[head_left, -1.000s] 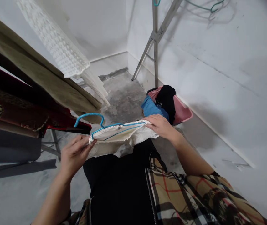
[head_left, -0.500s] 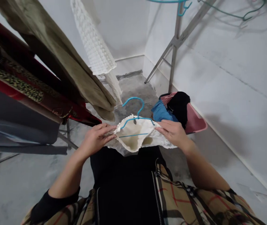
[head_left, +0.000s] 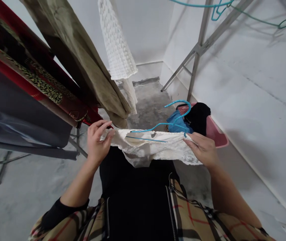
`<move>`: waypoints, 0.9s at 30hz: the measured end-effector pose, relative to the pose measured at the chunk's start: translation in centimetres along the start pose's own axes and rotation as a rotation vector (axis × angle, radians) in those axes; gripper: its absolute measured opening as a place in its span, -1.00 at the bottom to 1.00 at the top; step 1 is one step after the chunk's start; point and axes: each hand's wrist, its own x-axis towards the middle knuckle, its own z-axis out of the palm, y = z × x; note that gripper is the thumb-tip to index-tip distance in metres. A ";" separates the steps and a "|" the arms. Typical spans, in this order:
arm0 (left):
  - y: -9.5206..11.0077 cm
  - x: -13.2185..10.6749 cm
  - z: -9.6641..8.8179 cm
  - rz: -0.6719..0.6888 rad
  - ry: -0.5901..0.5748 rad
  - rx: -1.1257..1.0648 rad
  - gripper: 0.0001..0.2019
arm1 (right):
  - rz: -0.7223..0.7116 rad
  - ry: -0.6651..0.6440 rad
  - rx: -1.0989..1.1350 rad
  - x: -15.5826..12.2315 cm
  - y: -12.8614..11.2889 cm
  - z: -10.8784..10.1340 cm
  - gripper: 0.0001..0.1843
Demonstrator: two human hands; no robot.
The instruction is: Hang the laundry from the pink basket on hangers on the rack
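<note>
White lace garment [head_left: 143,152] on blue hanger [head_left: 174,124]: probably light, limp, best held at the shoulders. Right hand [head_left: 203,147] pinches one shoulder; left hand [head_left: 99,140] half-parted, hold unclear.

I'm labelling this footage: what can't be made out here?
In the head view:
Part of the blue hanger at the hands: hidden by the white garment.
That garment's left end: partly covered by the left hand.
Floor of the pink basket: behind black cloth and blue cloth.
White knit: top cut off by the upper edge.
</note>
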 end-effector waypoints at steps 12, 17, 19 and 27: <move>3.7 0.1 3.2 0.411 -0.247 0.010 -0.80 | -0.082 0.005 -0.011 0.5 -2.4 -0.4 -0.77; 4.5 1.3 3.1 0.447 -0.172 0.025 -0.79 | -0.038 -0.110 0.052 -0.4 -1.1 -2.3 -0.72; 4.6 2.3 2.8 0.425 -0.137 0.008 -0.81 | 0.017 -0.147 0.075 -0.5 -1.0 -3.6 -0.71; 5.8 5.7 3.7 0.400 0.055 -0.101 -0.82 | 0.261 0.016 0.160 -0.3 -2.1 -8.4 -0.75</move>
